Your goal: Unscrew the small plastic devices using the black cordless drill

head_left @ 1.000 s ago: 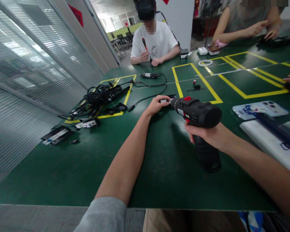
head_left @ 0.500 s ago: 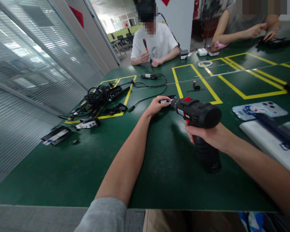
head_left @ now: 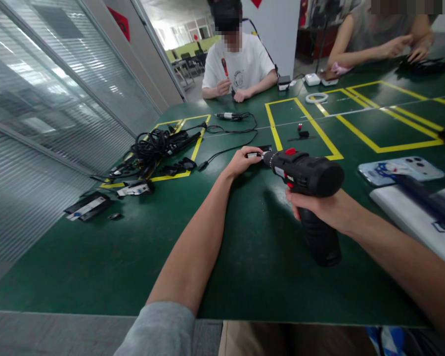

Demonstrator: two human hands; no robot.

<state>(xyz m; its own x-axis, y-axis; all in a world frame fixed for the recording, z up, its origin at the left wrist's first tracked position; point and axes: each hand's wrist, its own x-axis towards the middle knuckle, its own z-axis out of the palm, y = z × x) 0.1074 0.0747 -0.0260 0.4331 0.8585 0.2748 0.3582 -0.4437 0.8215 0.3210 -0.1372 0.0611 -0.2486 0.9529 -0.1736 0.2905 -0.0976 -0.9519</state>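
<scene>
My right hand (head_left: 319, 210) is wrapped round the grip of a black cordless drill (head_left: 306, 173) with red switches. The drill lies level, its chuck pointing away and to the left. Its tip meets a small dark part with a white label (head_left: 253, 155) that my left hand (head_left: 243, 162) grips on the table. The drill and my fingers hide most of that part, so its kind does not show. A dark flat piece (head_left: 266, 148) shows just behind it.
Tangled black cables (head_left: 159, 148) lie inside yellow tape at left. Nearer are two labelled black pieces (head_left: 89, 206). A phone (head_left: 402, 169) and a white case (head_left: 404, 207) lie at right. Across the green table (head_left: 114, 277), one person holds a screwdriver (head_left: 224, 66); another sits far right.
The view has shifted very slightly. Both hands, the drill and the held part stay in the same position relative to each other.
</scene>
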